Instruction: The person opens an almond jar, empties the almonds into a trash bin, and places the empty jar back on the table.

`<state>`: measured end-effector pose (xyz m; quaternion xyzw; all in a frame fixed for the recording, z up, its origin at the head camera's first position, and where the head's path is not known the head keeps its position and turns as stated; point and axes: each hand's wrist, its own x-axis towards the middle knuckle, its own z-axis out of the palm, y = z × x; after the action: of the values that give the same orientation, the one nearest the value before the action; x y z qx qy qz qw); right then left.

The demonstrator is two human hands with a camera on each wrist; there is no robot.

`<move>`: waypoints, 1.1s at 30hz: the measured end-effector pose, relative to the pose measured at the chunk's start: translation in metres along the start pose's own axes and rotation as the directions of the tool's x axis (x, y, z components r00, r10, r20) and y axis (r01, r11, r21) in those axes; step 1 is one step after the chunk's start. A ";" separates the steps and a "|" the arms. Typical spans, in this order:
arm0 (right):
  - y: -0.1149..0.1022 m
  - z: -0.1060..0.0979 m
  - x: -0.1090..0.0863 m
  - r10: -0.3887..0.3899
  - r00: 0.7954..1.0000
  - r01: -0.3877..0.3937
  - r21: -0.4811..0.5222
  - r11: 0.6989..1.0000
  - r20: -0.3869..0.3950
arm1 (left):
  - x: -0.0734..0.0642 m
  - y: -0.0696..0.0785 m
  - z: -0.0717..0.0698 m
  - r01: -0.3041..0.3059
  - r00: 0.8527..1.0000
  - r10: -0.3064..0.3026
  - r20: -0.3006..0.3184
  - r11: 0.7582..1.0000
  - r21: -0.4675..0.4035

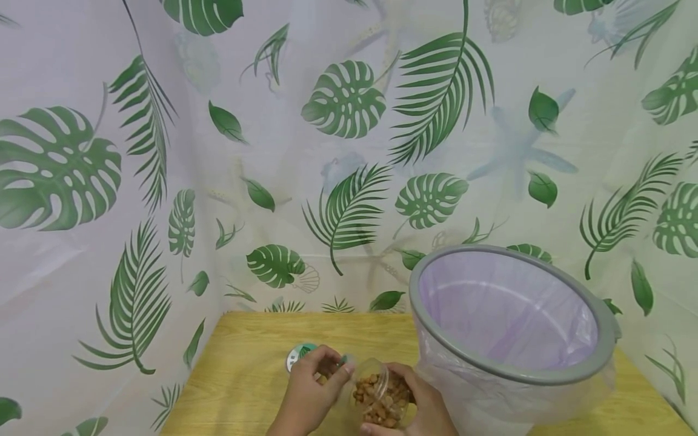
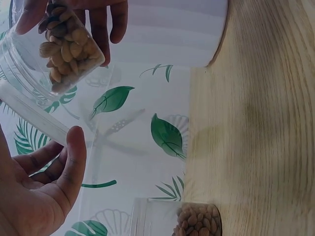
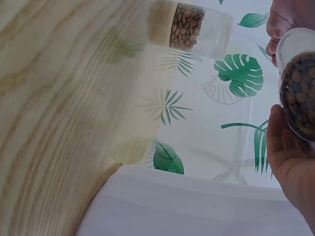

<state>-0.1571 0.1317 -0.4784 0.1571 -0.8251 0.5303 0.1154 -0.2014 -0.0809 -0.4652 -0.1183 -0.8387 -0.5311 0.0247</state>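
Observation:
My right hand (image 1: 422,402) grips a clear plastic jar (image 1: 382,402) part filled with almonds (image 2: 69,54). The jar is tilted, its open mouth towards my left hand (image 1: 313,387). Between thumb and fingers that hand holds a translucent round lid (image 2: 37,118), seen nearly edge-on just off the jar's mouth in the left wrist view. Behind my left hand a second jar stands on the table; its printed green and white lid (image 1: 297,354) shows from above. Both wrist views show almonds (image 3: 186,27) in this standing jar's lower part.
A large bin with a grey rim (image 1: 422,315) and a pale purple liner (image 1: 491,303) stands close to the right of my right hand. The wood-grain table (image 1: 245,339) meets a leaf-printed curtain (image 1: 289,212) at the back and on the sides.

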 end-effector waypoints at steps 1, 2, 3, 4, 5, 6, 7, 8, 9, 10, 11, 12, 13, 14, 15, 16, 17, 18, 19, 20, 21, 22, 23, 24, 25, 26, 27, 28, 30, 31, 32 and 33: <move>0.000 0.000 0.000 -0.014 1.000 0.014 -0.008 1.000 -0.007 | 0.000 0.000 0.000 0.003 1.000 -0.003 -0.002 1.000 0.003; 0.000 0.000 0.000 -0.015 1.000 0.015 -0.009 1.000 -0.016 | 0.000 0.000 0.000 0.005 1.000 -0.005 -0.004 1.000 0.005; -0.001 0.000 -0.001 -0.010 1.000 0.010 -0.016 1.000 -0.026 | 0.000 0.000 0.000 0.008 1.000 -0.008 -0.004 1.000 0.007; -0.002 -0.001 -0.001 -0.007 0.999 0.006 -0.020 1.000 -0.037 | 0.000 0.000 0.000 0.010 1.000 -0.010 -0.005 1.000 0.009; -0.003 -0.001 -0.001 0.010 0.999 -0.011 -0.013 1.000 -0.049 | -0.001 0.000 0.000 0.010 1.000 -0.010 -0.006 1.000 0.011; -0.003 -0.001 -0.001 0.019 0.998 -0.020 -0.014 1.000 -0.060 | -0.001 0.000 0.000 0.012 1.000 -0.012 -0.007 1.000 0.013; -0.004 -0.001 -0.002 0.026 0.997 -0.027 -0.013 1.000 -0.071 | -0.001 -0.001 0.000 0.011 1.000 -0.011 -0.008 1.000 0.018; -0.005 -0.001 -0.002 0.040 0.996 -0.041 -0.008 0.999 -0.083 | -0.001 -0.001 0.000 0.012 1.000 -0.012 -0.008 1.000 0.023; -0.006 -0.001 -0.002 0.047 0.994 -0.048 -0.010 0.999 -0.095 | -0.001 -0.002 0.001 0.014 1.000 -0.013 -0.009 1.000 0.028; -0.006 -0.002 -0.002 0.050 0.993 -0.051 -0.005 0.999 -0.104 | -0.001 -0.002 0.001 0.013 1.000 -0.013 -0.009 0.999 0.034; -0.007 -0.002 -0.003 0.051 0.992 -0.052 -0.002 0.999 -0.113 | -0.001 -0.003 0.001 0.014 1.000 -0.014 -0.008 0.999 0.041; -0.007 -0.002 -0.003 0.053 0.991 -0.054 -0.004 0.999 -0.123 | -0.002 -0.004 0.001 0.016 1.000 -0.016 -0.006 0.999 0.046; -0.008 -0.002 -0.004 0.049 0.990 -0.049 -0.001 0.999 -0.131 | -0.002 -0.005 0.001 0.019 1.000 -0.018 -0.002 0.999 0.048; -0.009 -0.002 -0.004 0.042 0.990 -0.043 -0.003 0.999 -0.135 | -0.002 -0.006 0.001 0.023 1.000 -0.023 0.001 0.998 0.050; -0.009 -0.002 -0.005 0.039 0.989 -0.040 0.000 0.999 -0.140 | -0.002 -0.007 0.002 0.025 1.000 -0.025 0.004 0.998 0.053; -0.010 -0.003 -0.005 0.036 0.989 -0.036 0.003 0.999 -0.144 | -0.002 -0.009 0.002 0.028 1.000 -0.029 0.011 0.998 0.054; -0.011 -0.003 -0.005 0.032 0.988 -0.032 0.002 0.999 -0.149 | -0.002 -0.010 0.003 0.035 0.999 -0.037 0.019 0.998 0.055; -0.012 -0.004 -0.006 0.030 0.988 -0.030 0.001 1.000 -0.151 | -0.001 -0.011 0.003 0.043 0.999 -0.044 0.028 0.998 0.055; -0.013 -0.004 -0.006 0.028 0.988 -0.028 0.002 1.000 -0.153 | -0.001 -0.012 0.003 0.053 0.998 -0.055 0.038 0.997 0.051; -0.014 -0.005 -0.007 0.027 0.988 -0.027 0.001 1.000 -0.155 | -0.001 -0.013 0.004 0.063 0.997 -0.065 0.047 0.997 0.053; -0.014 -0.006 -0.007 0.027 0.988 -0.027 0.003 1.000 -0.154 | -0.001 -0.014 0.004 0.072 0.996 -0.075 0.055 0.996 0.053; -0.015 -0.007 -0.007 0.024 0.988 -0.024 0.006 1.000 -0.151 | -0.001 -0.015 0.005 0.081 0.994 -0.084 0.062 0.995 0.053; -0.015 -0.008 -0.008 0.006 0.990 -0.006 -0.002 1.000 -0.144 | -0.001 -0.016 0.005 0.085 0.994 -0.089 0.065 0.995 0.057; -0.015 -0.008 -0.008 -0.007 0.990 0.007 -0.006 1.000 -0.138 | -0.001 -0.016 0.006 0.083 0.994 -0.088 0.067 0.995 0.062; -0.015 -0.009 -0.008 -0.019 0.991 0.018 -0.012 1.000 -0.135 | -0.001 -0.017 0.006 0.078 0.994 -0.082 0.069 0.995 0.064; -0.016 -0.009 -0.008 -0.027 0.990 0.026 -0.013 1.000 -0.135 | -0.001 -0.017 0.006 0.069 0.995 -0.074 0.070 0.995 0.072; -0.016 -0.009 -0.009 -0.034 0.990 0.032 -0.014 0.999 -0.139 | -0.001 -0.018 0.007 0.057 0.995 -0.062 0.072 0.995 0.077; -0.016 -0.009 -0.009 -0.036 0.989 0.034 -0.015 0.999 -0.147 | -0.001 -0.019 0.007 0.044 0.996 -0.051 0.078 0.996 0.082; -0.018 -0.008 -0.010 -0.018 0.985 0.016 -0.011 1.000 -0.169 | -0.001 -0.020 0.008 0.019 0.995 -0.027 0.091 0.996 0.086; -0.019 -0.008 -0.010 -0.003 0.984 0.002 -0.005 1.000 -0.181 | -0.001 -0.021 0.008 0.008 0.995 -0.017 0.099 0.996 0.085; -0.020 -0.007 -0.011 0.012 0.982 -0.012 0.002 1.000 -0.191 | -0.002 -0.021 0.008 -0.001 0.994 -0.007 0.105 0.996 0.085; -0.021 -0.007 -0.011 0.026 0.980 -0.026 0.001 1.000 -0.197 | -0.002 -0.021 0.008 -0.011 0.994 0.002 0.111 0.996 0.083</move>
<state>-0.1387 0.1318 -0.4614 0.0931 -0.8121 0.5439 0.1896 -0.2039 -0.0827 -0.4879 -0.1491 -0.8598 -0.4881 -0.0150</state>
